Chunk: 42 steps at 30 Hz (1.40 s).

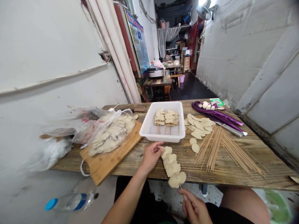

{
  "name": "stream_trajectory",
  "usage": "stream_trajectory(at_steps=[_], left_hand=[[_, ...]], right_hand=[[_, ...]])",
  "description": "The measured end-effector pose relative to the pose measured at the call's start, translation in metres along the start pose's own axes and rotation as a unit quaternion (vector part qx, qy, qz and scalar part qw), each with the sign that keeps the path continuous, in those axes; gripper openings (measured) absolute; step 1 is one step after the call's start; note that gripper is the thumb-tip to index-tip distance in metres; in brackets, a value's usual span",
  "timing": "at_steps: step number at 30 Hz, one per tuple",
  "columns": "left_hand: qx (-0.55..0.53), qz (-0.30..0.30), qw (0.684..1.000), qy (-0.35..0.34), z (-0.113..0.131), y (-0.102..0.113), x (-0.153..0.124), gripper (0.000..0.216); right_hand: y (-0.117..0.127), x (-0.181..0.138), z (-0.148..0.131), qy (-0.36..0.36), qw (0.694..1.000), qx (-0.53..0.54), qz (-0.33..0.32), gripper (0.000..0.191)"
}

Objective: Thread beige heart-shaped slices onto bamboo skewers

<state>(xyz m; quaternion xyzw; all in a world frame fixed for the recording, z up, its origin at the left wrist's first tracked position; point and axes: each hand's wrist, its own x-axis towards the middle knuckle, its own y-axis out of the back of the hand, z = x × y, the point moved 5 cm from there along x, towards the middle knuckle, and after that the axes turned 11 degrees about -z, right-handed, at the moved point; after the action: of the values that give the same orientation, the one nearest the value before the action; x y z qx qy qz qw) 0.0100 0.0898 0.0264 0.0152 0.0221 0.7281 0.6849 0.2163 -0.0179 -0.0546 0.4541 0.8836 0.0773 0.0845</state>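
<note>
A bamboo skewer (180, 186) threaded with several pale beige folded slices (173, 168) slants over the table's front edge. My right hand (195, 207) pinches the bare lower end of that stick. At its far end, the thumb and fingers of my left hand (151, 155) close on the topmost slice. Just beyond stands a white plastic tray (143, 132) with finished skewers (166, 117) of the same slices in it. Loose slices (198, 124) lie right of the tray, and two small round ones (194, 145) are nearer me. A fan of bare bamboo skewers (213, 147) spreads beside them.
Purple eggplants (219, 116) and a knife (230, 128) lie at the back right. On the left, a plastic bag of slices (114, 133) rests on a wooden cutting board (102, 168). A water bottle (72, 201) is below. Far back, a person (167, 57) sits at another table.
</note>
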Motion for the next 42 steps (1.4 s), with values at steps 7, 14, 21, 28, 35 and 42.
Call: stream_trajectory(at_steps=[7,14,21,28,35,42], left_hand=[[-0.006,0.013,1.000,0.009,-0.007,0.001,-0.001,0.036],[-0.008,-0.003,1.000,-0.024,-0.006,0.000,-0.001,0.039],[0.027,-0.005,0.998,-0.053,-0.007,-0.005,-0.003,0.040],[-0.035,-0.002,0.999,-0.020,-0.008,-0.008,-0.003,0.045],[-0.290,-0.072,0.946,0.128,-0.020,-0.018,-0.009,0.047],[0.236,0.114,0.962,-0.073,-0.005,0.007,-0.017,0.040]], right_hand=[[0.002,0.000,-0.004,-0.001,1.000,0.004,-0.014,0.063],[0.003,-0.002,0.000,-0.001,0.999,0.021,-0.026,0.066],[0.000,0.000,0.000,-0.014,0.998,0.045,-0.029,0.069],[-0.003,0.005,0.006,-0.023,0.997,0.071,0.021,0.059],[0.000,0.013,-0.001,-0.038,0.996,0.068,0.049,0.051],[-0.004,0.018,0.000,-0.080,0.989,0.122,0.021,0.055]])
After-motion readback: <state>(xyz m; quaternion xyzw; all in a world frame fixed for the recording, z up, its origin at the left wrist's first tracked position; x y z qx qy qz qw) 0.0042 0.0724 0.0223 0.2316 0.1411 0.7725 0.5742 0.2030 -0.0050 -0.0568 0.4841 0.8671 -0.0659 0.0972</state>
